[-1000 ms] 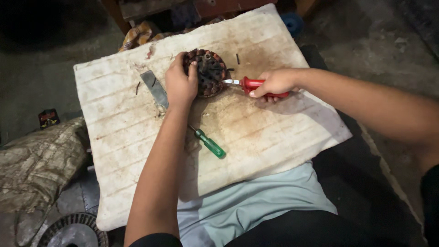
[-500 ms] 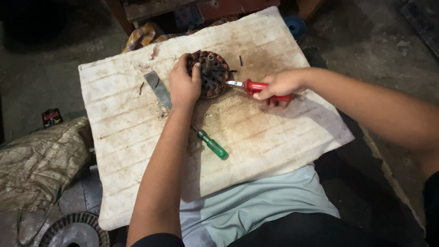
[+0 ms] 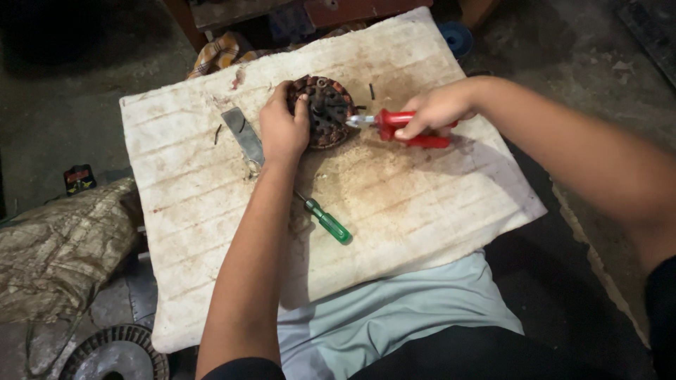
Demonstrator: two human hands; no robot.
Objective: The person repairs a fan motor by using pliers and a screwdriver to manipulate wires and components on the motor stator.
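Left hand [image 3: 284,127]: fingers are clamped over the rim of the round wound stator [image 3: 325,111].
Right hand [image 3: 435,112]: closed around red-handled pliers [image 3: 405,127], whose tips are held against the stator's near edge.
Stator: rested on the stained white board [image 3: 422,211], between both hands.
Green-handled screwdriver [image 3: 326,220]: laid just below the left wrist.
Flat metal blade [image 3: 243,135]: left of the left hand.

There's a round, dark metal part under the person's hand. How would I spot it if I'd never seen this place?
Find the stained white board lying across the person's lap. Near its far edge, the left hand rests on a round, rusty brown part ringed with slots, while the right hand points a red-handled tool at its side. It is the only round thing on the board; the flat metal strip and green-handled screwdriver nearby are long and thin.
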